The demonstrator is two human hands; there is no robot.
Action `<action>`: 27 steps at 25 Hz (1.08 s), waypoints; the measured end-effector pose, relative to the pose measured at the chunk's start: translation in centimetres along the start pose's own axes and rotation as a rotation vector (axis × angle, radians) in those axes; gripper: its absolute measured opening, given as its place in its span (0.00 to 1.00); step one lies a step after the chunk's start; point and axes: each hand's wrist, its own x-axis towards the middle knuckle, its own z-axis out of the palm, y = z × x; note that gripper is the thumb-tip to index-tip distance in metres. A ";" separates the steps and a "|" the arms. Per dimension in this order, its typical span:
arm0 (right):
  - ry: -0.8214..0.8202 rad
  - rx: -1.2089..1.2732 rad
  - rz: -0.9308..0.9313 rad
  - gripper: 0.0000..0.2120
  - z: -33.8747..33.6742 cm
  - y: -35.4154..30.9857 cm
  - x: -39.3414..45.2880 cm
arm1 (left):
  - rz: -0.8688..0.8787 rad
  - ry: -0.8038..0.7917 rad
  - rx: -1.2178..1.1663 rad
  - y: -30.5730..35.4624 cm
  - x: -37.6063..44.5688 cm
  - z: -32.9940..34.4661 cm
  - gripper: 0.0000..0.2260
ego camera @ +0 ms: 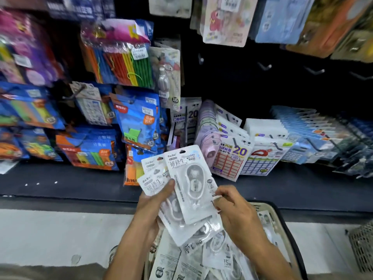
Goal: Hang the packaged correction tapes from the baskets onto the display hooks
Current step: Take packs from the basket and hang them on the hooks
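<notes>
My left hand (153, 207) grips a fanned stack of white packaged correction tapes (187, 182), thumb across the front packs. My right hand (236, 211) pinches the right edge of the frontmost pack. Both hands hover over a beige basket (268, 211) that holds several more white correction tape packs (201, 259). Bare black display hooks (266, 66) stick out of the dark back panel above and to the right of the hands.
Bags of coloured counting sticks (119, 63) hang at left. Sticker label packs (232, 158) and calculators (298, 152) hang on lower hooks at right. A dark shelf ledge (60, 186) runs in front. A mesh basket (361, 245) sits at far right.
</notes>
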 end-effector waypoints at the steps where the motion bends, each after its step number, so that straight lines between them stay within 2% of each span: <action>1: 0.039 -0.002 -0.012 0.22 -0.4 -0.3 0.4 | 0.050 0.004 0.039 0.7 -0.4 0.5 0.35; 2: 0.096 0.103 0.029 0.21 -0.7 -0.6 1.0 | 0.103 0.000 0.069 1.6 -0.7 0.9 0.37; 3: 0.143 0.315 0.130 0.23 -1.2 -1.0 1.9 | 0.157 -0.001 0.094 2.8 -0.9 1.4 0.37; 4: 0.174 0.648 0.262 0.26 -2.0 -1.6 3.2 | 0.215 -0.009 0.128 4.3 -1.0 1.8 0.37; 6: 0.110 1.272 0.501 0.27 -4.0 -2.6 5.7 | 0.322 -0.059 0.213 8.1 -1.5 2.6 0.37; 7: 0.031 1.397 0.570 0.25 -5.1 -3.1 7.4 | 0.370 -0.105 0.256 10.2 -1.8 3.1 0.37; 9: -0.131 1.280 0.555 0.31 -6.5 -4.1 10.3 | 0.435 -0.205 0.356 14.3 -2.3 4.1 0.38; 11: -0.058 1.277 0.471 0.25 -7.6 -4.7 12.7 | 0.477 -0.241 0.437 17.8 -2.8 5.0 0.39; 14: 0.102 1.274 0.435 0.16 -9.3 -4.7 15.5 | 0.542 -0.209 0.447 21.1 -3.1 4.8 0.37; 18: 0.097 1.100 0.539 0.10 -9.2 -4.3 16.5 | 0.590 -0.142 0.389 20.9 -3.6 3.7 0.34; 20: 0.152 1.007 0.617 0.13 -8.4 -4.5 17.1 | 0.572 -0.161 0.363 20.3 -3.7 4.0 0.34; 23: 0.182 0.991 0.721 0.23 -7.8 -5.3 18.0 | 0.568 -0.163 0.315 19.6 -3.3 5.3 0.38; 27: -0.070 1.044 0.355 0.25 -7.1 -7.4 15.7 | 0.550 -0.152 0.267 18.2 -2.8 6.9 0.40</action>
